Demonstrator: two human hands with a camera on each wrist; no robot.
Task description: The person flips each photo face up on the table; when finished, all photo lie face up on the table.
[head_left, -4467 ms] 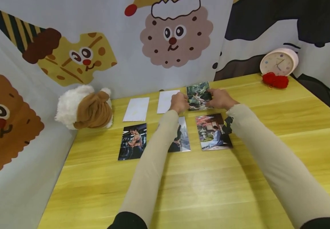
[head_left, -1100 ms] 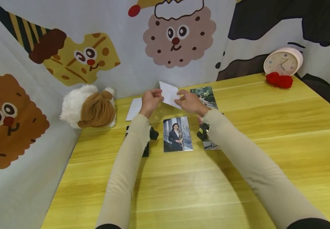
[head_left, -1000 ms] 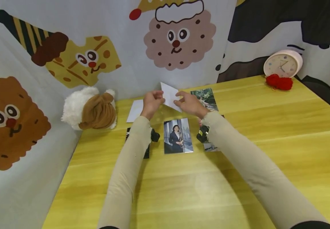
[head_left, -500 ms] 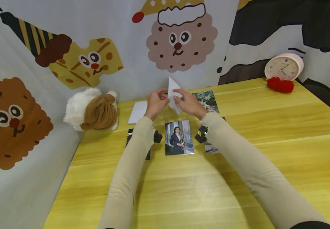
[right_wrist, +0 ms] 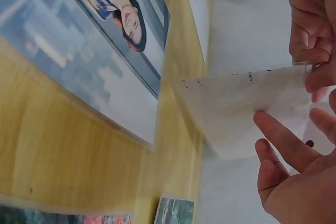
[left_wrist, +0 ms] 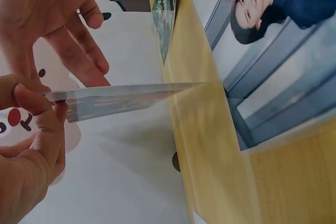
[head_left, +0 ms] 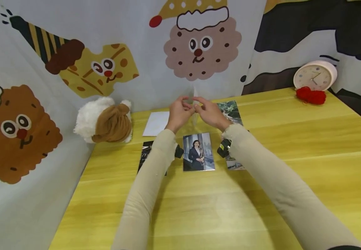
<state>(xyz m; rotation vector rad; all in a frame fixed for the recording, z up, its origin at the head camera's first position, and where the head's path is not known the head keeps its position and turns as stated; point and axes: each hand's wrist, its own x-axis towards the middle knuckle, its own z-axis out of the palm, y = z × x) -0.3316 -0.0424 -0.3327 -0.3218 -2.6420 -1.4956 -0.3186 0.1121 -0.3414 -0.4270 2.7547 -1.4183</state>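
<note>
In the head view a photo print (head_left: 195, 104) stands nearly edge-on above the back of the table. My left hand (head_left: 180, 113) pinches its near edge between thumb and finger. In the right wrist view, the white back of the photo print (right_wrist: 241, 103) faces my right hand (right_wrist: 289, 177), whose extended finger touches it. The left wrist view shows its blurred picture side. A printed photo of a suited person (head_left: 198, 152) lies just in front of my hands. To the left is a white card (head_left: 156, 124); to the right, a green outdoor photo (head_left: 231, 111), partly covered by my right hand.
My left sleeve partly covers a dark photo (head_left: 144, 152), my right sleeve another photo (head_left: 234, 163). A plush toy (head_left: 105, 119) sits at the back left. A pink clock (head_left: 314, 76) and red yarn (head_left: 310, 95) stand at the back right, beside the patterned cloth wall.
The white-backed photo has been lifted from the back row and turned from facing me to nearly edge-on. My hands have moved from the green outdoor photo to it and drawn closer together.
</note>
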